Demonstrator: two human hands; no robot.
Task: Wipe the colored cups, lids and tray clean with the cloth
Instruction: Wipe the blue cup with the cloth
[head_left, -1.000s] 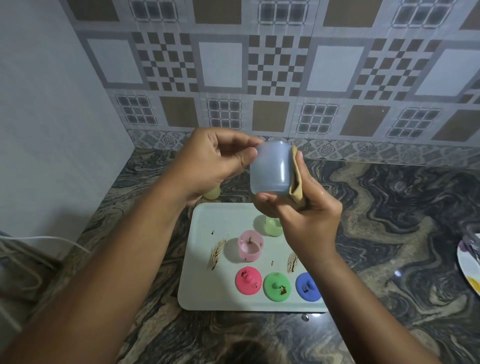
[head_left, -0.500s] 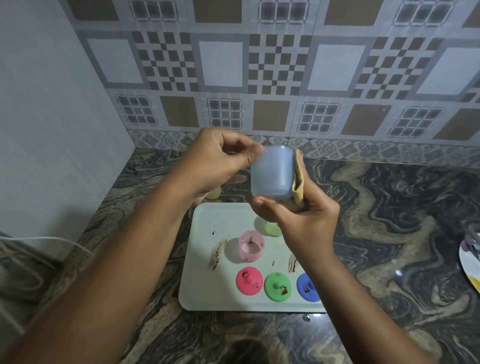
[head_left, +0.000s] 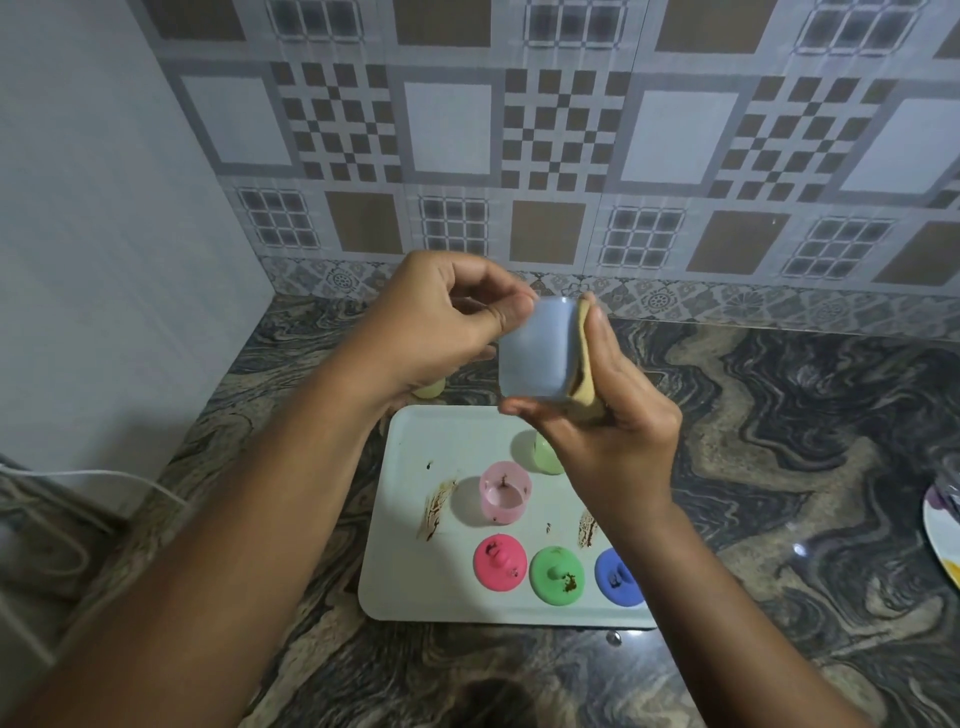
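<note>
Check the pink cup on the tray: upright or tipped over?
Upright. The pink cup stands on the tray with its round open mouth facing up, dark specks on it.

**A tiled corner over a marbled counter**

You look down at a dark counter veined in swirls of black, grey and tan, glossy enough to show small bright glints of light. Behind it your view meets a tiled back wall patterned with grey frames, white squares, brown squares and checkerboards, edged at the bottom by an ornate border strip. On your left stands a plain pale wall.
</note>
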